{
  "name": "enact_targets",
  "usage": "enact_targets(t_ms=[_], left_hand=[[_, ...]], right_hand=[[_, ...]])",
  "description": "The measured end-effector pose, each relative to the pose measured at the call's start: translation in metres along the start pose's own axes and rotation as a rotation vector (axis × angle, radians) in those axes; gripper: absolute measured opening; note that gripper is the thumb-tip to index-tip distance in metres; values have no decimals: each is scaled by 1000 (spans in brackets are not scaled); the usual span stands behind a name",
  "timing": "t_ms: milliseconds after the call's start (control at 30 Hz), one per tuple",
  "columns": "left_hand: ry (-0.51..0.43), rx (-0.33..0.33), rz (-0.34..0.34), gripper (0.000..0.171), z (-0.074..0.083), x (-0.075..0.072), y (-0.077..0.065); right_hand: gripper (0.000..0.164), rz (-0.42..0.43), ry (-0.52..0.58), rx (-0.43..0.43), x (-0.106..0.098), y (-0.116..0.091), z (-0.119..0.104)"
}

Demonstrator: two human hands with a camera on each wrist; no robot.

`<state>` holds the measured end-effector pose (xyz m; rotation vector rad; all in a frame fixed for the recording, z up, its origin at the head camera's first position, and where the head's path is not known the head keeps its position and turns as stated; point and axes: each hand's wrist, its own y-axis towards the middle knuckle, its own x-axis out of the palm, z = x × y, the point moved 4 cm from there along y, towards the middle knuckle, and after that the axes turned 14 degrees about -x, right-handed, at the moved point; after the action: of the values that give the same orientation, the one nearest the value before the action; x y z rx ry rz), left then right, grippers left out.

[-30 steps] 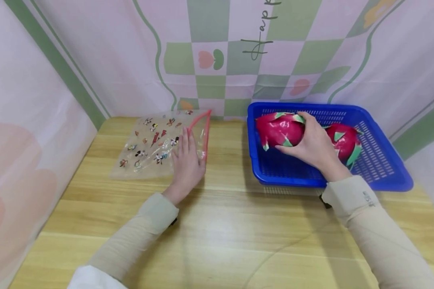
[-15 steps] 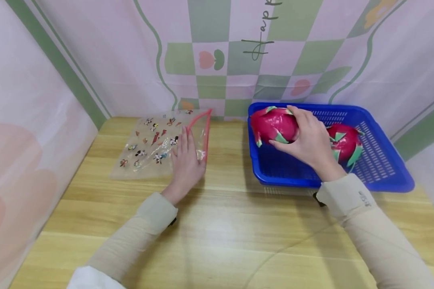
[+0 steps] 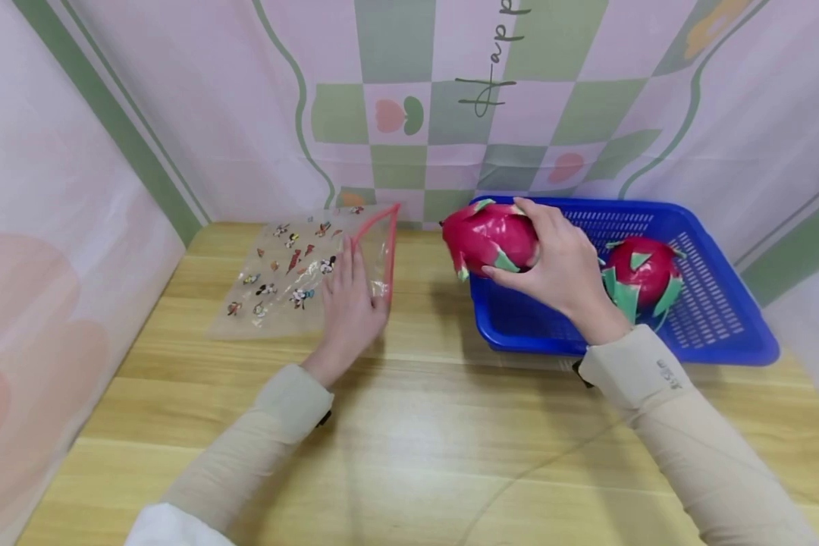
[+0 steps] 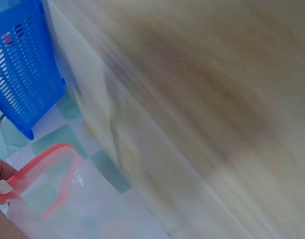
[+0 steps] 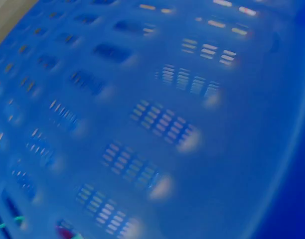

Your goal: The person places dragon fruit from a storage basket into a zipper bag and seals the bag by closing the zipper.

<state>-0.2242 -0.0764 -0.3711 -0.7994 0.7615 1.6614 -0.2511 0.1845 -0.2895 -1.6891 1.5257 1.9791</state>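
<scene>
A dragon fruit (image 3: 491,236), glossy red with green-tipped scales, is gripped by my right hand (image 3: 561,262) above the left rim of the blue basket (image 3: 519,343). A second dragon fruit (image 3: 644,269) lies inside the basket. My left hand (image 3: 351,307) rests with straight fingers on a clear zip bag (image 3: 293,265) printed with small cartoon figures. The bag lies flattened, its red-edged mouth parted on the right. In the left wrist view, two digits show beside the red edge (image 4: 45,152) and a white slider (image 4: 3,186). The right wrist view shows mostly basket wall (image 5: 217,149).
Bag and basket stand apart on a wooden table (image 3: 409,440), the bag left and the basket right. Behind them hangs a patterned curtain (image 3: 396,167), close to both. A thin cable-like line or shadow crosses the table front.
My right hand has moved left with the dragon fruit, from inside the basket to over its left rim. My left hand and the bag have stayed nearly still.
</scene>
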Motion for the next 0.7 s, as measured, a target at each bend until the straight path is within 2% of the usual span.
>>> enact_targets(t_ms=[167, 367, 700], left_hand=[[7, -4, 22, 83, 2, -6, 1], [25, -14, 16, 90, 8, -11, -2], [5, 7, 14, 97, 15, -16, -6]], right_hand=[[91, -80, 50, 11, 7, 6, -13], [92, -154, 63, -11, 14, 15, -28], [95, -160, 35, -97, 22, 24, -42]])
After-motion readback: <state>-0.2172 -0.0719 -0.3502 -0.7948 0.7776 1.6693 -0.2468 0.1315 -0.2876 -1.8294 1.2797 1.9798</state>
